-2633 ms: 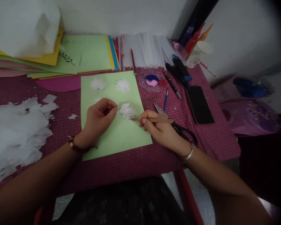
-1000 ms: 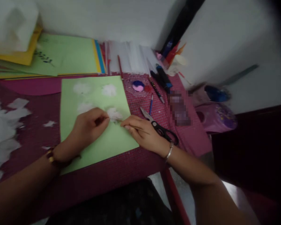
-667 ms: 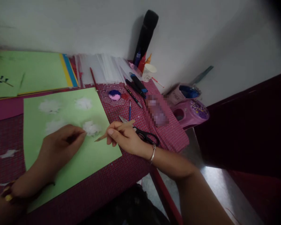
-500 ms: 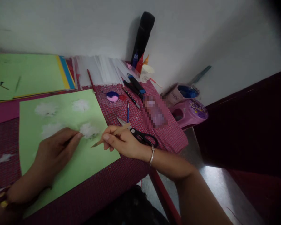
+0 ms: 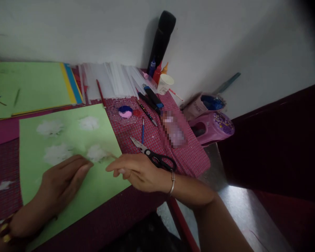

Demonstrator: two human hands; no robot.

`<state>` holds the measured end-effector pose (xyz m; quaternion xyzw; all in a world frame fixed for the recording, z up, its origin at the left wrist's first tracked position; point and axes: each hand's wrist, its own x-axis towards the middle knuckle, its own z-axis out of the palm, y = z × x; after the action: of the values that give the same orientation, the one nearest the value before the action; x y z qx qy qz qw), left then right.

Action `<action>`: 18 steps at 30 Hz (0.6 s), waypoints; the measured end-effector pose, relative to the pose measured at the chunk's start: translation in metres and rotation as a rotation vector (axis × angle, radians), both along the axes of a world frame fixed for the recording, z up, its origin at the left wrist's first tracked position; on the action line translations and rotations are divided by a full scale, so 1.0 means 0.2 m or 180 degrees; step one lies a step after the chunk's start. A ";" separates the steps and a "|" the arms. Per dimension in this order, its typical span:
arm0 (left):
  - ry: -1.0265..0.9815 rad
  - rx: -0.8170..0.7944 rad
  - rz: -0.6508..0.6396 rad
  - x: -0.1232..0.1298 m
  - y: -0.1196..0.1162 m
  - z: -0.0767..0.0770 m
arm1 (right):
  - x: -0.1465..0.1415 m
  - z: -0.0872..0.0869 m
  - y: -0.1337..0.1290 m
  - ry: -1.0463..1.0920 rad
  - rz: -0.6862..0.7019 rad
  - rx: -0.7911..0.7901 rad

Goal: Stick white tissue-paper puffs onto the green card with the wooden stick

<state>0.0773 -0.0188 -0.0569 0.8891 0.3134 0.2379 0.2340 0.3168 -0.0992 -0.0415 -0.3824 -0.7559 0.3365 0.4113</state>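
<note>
A green sheet of paper (image 5: 76, 196) bears several fluffy white patches, one of them a small white tuft (image 5: 96, 153) between my hands. Resting on the sheet, my left hand (image 5: 64, 182) has its thumb and fingers pressed together just below that tuft. Whether anything is pinched there is hidden. My right hand (image 5: 136, 171) is closed around a paintbrush (image 5: 110, 155), to the right of the tuft. Only a faint bit of the brush shows past the fingers. Beneath the right wrist lie black-handled scissors (image 5: 157, 157).
Beyond the sheet are a palette (image 5: 125, 111) with blue and pink paint, a thin blue brush (image 5: 143, 131), a black cutter (image 5: 153, 95), a paper cup (image 5: 165, 83) and paint bottles (image 5: 157, 72). Clear plastic strips (image 5: 112, 82) lie at the back. A pink container (image 5: 215, 127) stands past the table edge.
My right hand has turned over and tipped its fingers forward, so the brush that showed clearly is mostly hidden. My left hand stays on the sheet; the whole view has shifted slightly.
</note>
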 end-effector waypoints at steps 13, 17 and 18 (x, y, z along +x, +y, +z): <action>0.0326 -0.0107 -0.0037 0.02 0.00 0.05 | 0.01 -0.01 0.03 -0.1450 0.0368 -0.0165; 0.0349 -0.0461 -0.0240 0.02 -0.05 0.09 | 0.00 0.00 0.02 -0.1769 0.0651 0.0026; 0.0346 -0.0617 -0.0317 0.03 -0.07 0.11 | -0.01 0.02 0.02 -0.1820 0.0786 0.0127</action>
<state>0.0832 -0.0337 -0.0350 0.8883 0.3027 0.1460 0.3131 0.3150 -0.0953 -0.0380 -0.3586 -0.8882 0.2478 0.1455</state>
